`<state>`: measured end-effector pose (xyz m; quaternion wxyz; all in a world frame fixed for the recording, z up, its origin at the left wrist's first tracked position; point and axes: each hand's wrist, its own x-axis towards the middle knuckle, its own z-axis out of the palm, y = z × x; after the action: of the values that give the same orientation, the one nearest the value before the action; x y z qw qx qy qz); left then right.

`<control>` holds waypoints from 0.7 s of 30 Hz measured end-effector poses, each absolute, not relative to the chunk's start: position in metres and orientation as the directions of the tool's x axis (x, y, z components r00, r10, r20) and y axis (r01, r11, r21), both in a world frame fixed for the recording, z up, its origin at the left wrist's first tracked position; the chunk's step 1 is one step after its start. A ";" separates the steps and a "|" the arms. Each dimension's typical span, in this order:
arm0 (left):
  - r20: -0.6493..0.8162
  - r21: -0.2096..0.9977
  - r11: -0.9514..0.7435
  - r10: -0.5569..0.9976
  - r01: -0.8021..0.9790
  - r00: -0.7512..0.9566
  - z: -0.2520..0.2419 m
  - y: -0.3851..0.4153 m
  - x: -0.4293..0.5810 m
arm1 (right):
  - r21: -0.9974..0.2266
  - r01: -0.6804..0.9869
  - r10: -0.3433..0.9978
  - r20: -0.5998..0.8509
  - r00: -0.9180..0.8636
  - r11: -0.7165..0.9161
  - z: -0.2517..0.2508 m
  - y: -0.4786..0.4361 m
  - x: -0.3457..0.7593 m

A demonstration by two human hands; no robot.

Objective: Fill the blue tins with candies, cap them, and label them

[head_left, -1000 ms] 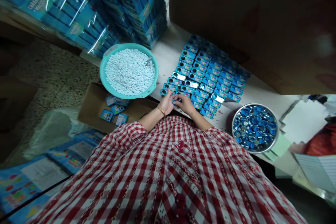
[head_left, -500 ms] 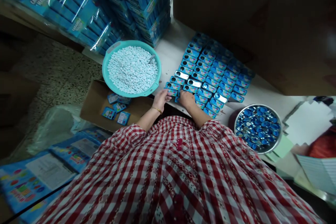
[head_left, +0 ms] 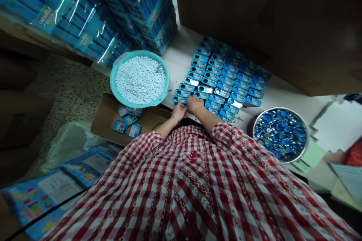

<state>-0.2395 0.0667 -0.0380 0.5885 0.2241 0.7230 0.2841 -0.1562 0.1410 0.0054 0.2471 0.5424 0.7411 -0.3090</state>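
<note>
My left hand (head_left: 179, 111) is at the near edge of the table, its fingers bent in toward the other hand. Just above it lies the closest small blue tin (head_left: 179, 99) of the leftmost row. My right hand (head_left: 195, 104) touches the front of the rows, fingers curled and pointing down-left, their tips hidden. Both hands nearly meet, and whatever is between their fingers is too small to make out. Several rows of blue rectangular tins (head_left: 226, 80) with a dark round hole at one end spread away from me; a few show bare silver tops.
A turquoise bowl (head_left: 112, 79) of small white candies with a scoop stands left. A steel bowl (head_left: 306, 141) of blue and silver lids sits right. Below left, a cardboard box (head_left: 103, 122) holds several blue packets. Stacked blue packages (head_left: 158, 19) and a large dark carton (head_left: 254, 26) border the back.
My left hand has moved right and slightly down, closer to my right hand, away from the left side of the front tin. My right hand stays at the front of the rows. The view has shifted slightly.
</note>
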 end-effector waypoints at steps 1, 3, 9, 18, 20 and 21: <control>-0.743 0.656 0.754 0.638 -0.029 -0.202 -0.038 0.069 -0.238 | -0.194 0.960 0.672 -0.685 -0.281 0.204 0.004 0.140 -0.158; -0.768 0.626 0.778 0.605 -0.047 -0.210 -0.037 0.071 -0.236 | -0.204 0.963 0.709 -0.653 -0.266 0.174 0.002 0.136 -0.161; -0.745 0.620 0.781 0.616 0.073 -0.256 -0.030 0.060 -0.236 | -0.404 0.909 0.829 -0.471 -0.301 0.100 0.012 0.108 -0.077; -0.465 0.883 0.467 0.884 0.043 -0.050 -0.006 0.083 -0.192 | -0.042 0.676 0.667 -0.220 0.712 -0.736 -0.004 0.054 0.193; -0.468 0.884 0.468 0.884 0.008 -0.015 0.003 0.096 -0.176 | -0.015 0.675 0.657 -0.248 0.712 -0.737 -0.021 0.056 0.196; -0.472 0.881 0.472 0.881 -0.005 -0.002 0.006 0.102 -0.169 | -0.001 0.684 0.665 -0.236 0.708 -0.729 -0.027 0.056 0.194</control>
<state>-0.1687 0.1016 0.0061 0.6071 0.3614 0.6063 0.3649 0.1940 0.0557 -0.0275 0.0435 0.9232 0.3655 -0.1107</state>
